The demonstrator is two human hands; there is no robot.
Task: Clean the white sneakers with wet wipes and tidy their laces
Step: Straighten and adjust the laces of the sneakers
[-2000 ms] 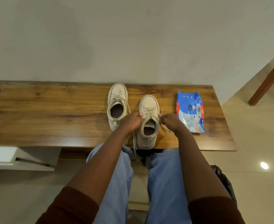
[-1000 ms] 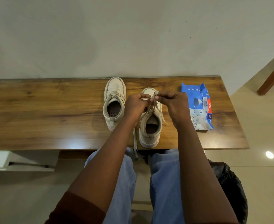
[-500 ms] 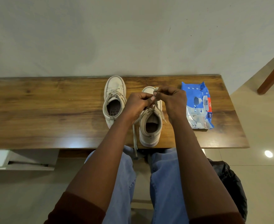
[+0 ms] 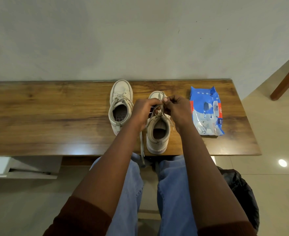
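- The step in hand looks like lace-tidying on the nearer sneaker [image 4: 158,133], which stands on the tabletop [image 4: 46,116] with its heel toward the person.
- The left hand [image 4: 143,111] and right hand [image 4: 176,108] meet above this sneaker's tongue. The fingers [image 4: 170,99] of both are curled and pinch the lace [image 4: 160,97], with a loop raised between them.
- A loose lace end [image 4: 142,150] trails from this sneaker's left side over the tabletop edge.
- The next move probably calls for drawing the loop through and pulling both sides evenly, keeping the pinch firm so the loop does not slip. The trailing end then needs gathering.
- The second sneaker [image 4: 120,103] stands just left of the first and slightly farther back. I cannot tell whether its laces are tied.
- The wet wipes pack [image 4: 205,109] lies flat to the sneaker's right, apart from it, with no wipe visibly drawn out.
- The tabletop is dark, glossy wood grain, set against a plain pale wall [image 4: 140,40] behind the sneaker.
- A pale tiled floor [image 4: 276,133] lies to the right, a wooden furniture leg [image 4: 286,79] farther right, and a black bag [image 4: 242,193] on the floor nearer the person.
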